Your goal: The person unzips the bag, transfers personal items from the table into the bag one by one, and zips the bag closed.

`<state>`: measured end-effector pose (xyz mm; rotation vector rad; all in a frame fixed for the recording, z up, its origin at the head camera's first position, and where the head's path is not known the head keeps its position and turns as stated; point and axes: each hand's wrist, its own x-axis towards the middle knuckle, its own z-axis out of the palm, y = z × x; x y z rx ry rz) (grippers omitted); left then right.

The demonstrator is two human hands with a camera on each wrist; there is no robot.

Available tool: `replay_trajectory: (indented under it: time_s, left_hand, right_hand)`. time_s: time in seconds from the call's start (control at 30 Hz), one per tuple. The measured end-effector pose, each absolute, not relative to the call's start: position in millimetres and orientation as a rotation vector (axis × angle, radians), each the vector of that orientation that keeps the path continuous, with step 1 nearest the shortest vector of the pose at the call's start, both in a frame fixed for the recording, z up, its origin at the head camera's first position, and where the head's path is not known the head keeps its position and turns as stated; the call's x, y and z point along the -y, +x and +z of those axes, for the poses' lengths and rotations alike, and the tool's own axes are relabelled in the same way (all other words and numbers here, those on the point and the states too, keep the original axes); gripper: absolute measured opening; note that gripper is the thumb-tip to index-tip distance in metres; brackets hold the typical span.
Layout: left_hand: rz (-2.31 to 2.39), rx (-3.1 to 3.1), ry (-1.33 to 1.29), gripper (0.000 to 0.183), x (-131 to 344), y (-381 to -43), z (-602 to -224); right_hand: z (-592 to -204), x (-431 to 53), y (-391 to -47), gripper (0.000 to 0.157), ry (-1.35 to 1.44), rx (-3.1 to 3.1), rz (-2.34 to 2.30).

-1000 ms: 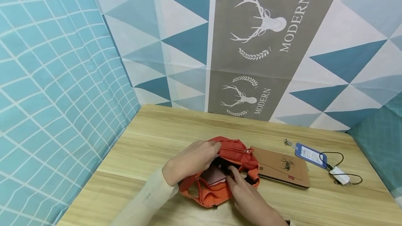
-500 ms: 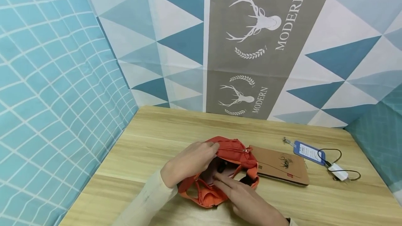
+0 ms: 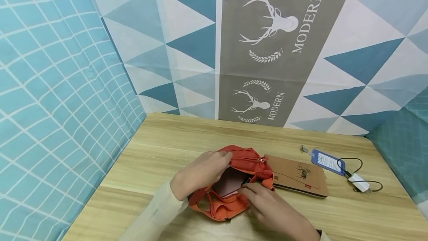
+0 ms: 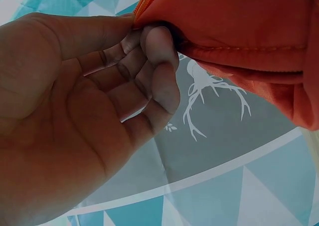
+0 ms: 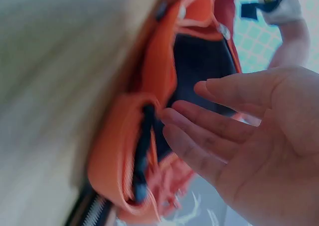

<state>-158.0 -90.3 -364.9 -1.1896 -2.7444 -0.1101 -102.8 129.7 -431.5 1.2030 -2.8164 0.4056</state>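
Observation:
A small red-orange zippered bag point(image 3: 242, 162) lies on the table with its mouth gaping. My left hand point(image 3: 202, 172) pinches the upper edge of the opening between thumb and curled fingers, the zipper teeth showing beside the thumb in the left wrist view. My right hand point(image 3: 267, 205) is at the right side of the mouth, fingertips right at the edge. In the right wrist view its fingers point(image 5: 214, 123) are loosely extended and nothing is between them. The mauve inside point(image 3: 229, 183) of the bag shows, and a small black item point(image 3: 246, 181) is partly hidden by the right fingers.
A brown notebook point(image 3: 295, 174) with a deer print lies right beside the bag. Farther right are a blue card holder point(image 3: 329, 162) with a clip and a white charger point(image 3: 359, 182) with a black cable. Patterned cloth walls point(image 3: 187, 62) rise behind and at the sides.
My right hand reached to a black item inside the bag, then spread its fingers there, and has now drawn back to the right edge of the mouth. The left hand keeps its grip.

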Motion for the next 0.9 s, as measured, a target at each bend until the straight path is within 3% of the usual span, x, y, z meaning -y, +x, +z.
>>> replay_trajectory:
  time_s: [0.4, 0.9]
  left_hand:
    - [-0.112, 2.742, -1.196, 0.006, 93, -157, -367]
    - [-0.132, 2.742, -1.209, 0.004, 93, -159, -367]
  right_hand:
    - [-392, -180, -122, 0.032, 0.939, 2.882, 0.608]
    - [-357, -278, -139, 0.038, 0.488, 2.887, 0.421]
